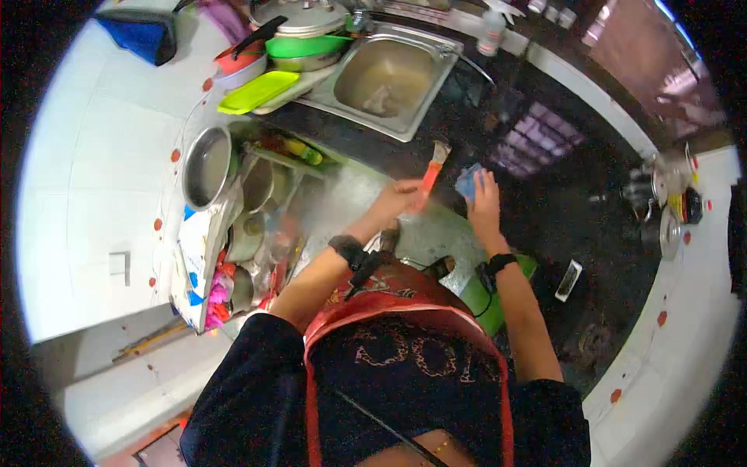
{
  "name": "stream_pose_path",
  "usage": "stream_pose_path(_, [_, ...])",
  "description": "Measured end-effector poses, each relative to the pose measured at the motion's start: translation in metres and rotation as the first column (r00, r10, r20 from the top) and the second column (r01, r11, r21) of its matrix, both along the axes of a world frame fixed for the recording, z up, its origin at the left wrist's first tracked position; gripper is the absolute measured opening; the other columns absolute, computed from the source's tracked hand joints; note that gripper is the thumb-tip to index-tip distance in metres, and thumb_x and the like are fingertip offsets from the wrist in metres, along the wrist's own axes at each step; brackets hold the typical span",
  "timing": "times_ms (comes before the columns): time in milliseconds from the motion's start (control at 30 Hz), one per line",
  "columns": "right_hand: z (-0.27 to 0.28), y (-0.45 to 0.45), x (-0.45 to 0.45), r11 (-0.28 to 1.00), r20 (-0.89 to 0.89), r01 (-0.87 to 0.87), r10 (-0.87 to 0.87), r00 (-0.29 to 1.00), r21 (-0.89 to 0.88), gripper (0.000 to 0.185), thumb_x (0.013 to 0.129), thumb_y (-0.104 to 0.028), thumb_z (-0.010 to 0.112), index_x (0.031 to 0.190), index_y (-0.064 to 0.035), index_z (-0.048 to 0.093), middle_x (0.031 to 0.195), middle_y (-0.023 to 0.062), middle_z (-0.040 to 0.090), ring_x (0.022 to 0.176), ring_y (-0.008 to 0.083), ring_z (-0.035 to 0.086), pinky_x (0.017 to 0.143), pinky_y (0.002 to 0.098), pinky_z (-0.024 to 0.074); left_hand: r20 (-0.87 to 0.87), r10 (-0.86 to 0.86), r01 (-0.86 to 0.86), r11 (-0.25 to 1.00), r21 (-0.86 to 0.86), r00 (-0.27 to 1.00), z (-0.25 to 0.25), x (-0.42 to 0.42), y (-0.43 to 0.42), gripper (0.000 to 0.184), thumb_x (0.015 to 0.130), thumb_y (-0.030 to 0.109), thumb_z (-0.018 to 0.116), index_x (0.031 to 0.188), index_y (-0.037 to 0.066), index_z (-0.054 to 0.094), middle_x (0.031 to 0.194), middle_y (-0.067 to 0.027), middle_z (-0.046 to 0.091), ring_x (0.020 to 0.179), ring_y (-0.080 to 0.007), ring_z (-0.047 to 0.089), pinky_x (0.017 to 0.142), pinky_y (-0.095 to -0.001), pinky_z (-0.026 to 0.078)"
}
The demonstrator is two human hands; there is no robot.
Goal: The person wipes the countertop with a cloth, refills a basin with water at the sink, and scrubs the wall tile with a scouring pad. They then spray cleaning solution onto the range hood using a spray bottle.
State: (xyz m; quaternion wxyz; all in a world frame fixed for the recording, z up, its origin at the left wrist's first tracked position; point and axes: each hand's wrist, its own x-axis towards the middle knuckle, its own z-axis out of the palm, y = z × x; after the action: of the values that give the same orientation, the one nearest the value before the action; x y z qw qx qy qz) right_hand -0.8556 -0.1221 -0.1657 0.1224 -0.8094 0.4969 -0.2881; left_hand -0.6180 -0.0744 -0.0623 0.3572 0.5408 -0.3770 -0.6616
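Note:
My left hand is closed round the orange handle of a scraper, its flat greyish end pointing up and away from me. The scraper is over the front part of the black countertop. To its right, my right hand presses a crumpled blue cloth under its fingers near the counter's front edge. Whether the cloth touches the counter is hard to tell.
A steel sink with murky water lies ahead. Left of it are a green basin and a yellow-green tray. An open drawer unit holds several pots. A spray bottle stands at the back, bottles at right.

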Motion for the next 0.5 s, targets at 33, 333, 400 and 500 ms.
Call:
stream_pose_path(33, [0.001, -0.002, 0.011, 1.000, 0.001, -0.030, 0.030, 1.000, 0.000, 0.060, 0.075, -0.008, 0.060, 0.131, -0.0013, 0.037, 0.138, 0.0206, 0.033, 0.128, 0.0390, 0.031, 0.104, 0.0500, 0.0262, 0.017, 0.036, -0.036, 0.999, 0.007, 0.999, 0.000, 0.004, 0.000, 0.024, 0.084, 0.016, 0.064, 0.105, 0.006, 0.063, 0.075, 0.0023, 0.058, 0.065, -0.0053, 0.053, 0.058, -0.0187, 0.043])
stream_pose_path(333, [0.002, -0.020, 0.111, 0.914, 0.273, -0.380, 0.405, 0.873, -0.140, 0.049, 0.073, 0.011, 0.048, 0.118, -0.0061, 0.051, 0.125, 0.0134, 0.049, 0.120, 0.0319, 0.043, 0.101, 0.0415, 0.0332, -0.097, 0.055, -0.061, 0.996, -0.061, 0.994, -0.012, 0.083, -0.032, 0.028, 0.083, 0.018, 0.065, 0.108, 0.005, 0.061, 0.076, 0.0018, 0.059, 0.066, -0.0062, 0.055, 0.061, -0.0206, 0.047])
stream_pose_path(400, [0.026, -0.023, 0.139, 0.838, 0.379, -0.297, 0.118, 0.918, 0.458, 0.042, 0.074, 0.006, 0.052, 0.114, -0.0055, 0.054, 0.116, 0.0136, 0.055, 0.111, 0.0286, 0.051, 0.096, 0.0380, 0.0386, -0.110, 0.101, -0.102, 0.995, -0.002, 0.989, 0.007, 0.111, -0.043, 0.030, 0.082, 0.019, 0.066, 0.108, 0.006, 0.061, 0.077, 0.0017, 0.060, 0.066, -0.0063, 0.056, 0.063, -0.0206, 0.048])
stream_pose_path(500, [0.001, -0.064, 0.134, 0.781, 0.604, -0.187, -0.282, 0.746, 0.596, 0.036, 0.080, -0.007, 0.056, 0.116, -0.0029, 0.052, 0.113, 0.0151, 0.057, 0.106, 0.0305, 0.054, 0.093, 0.0370, 0.0410, -0.098, 0.061, -0.064, 0.997, -0.033, 0.993, 0.011, 0.145, -0.057, 0.031, 0.083, 0.019, 0.064, 0.111, 0.007, 0.060, 0.083, -0.0001, 0.063, 0.068, -0.0074, 0.058, 0.062, -0.0216, 0.049])
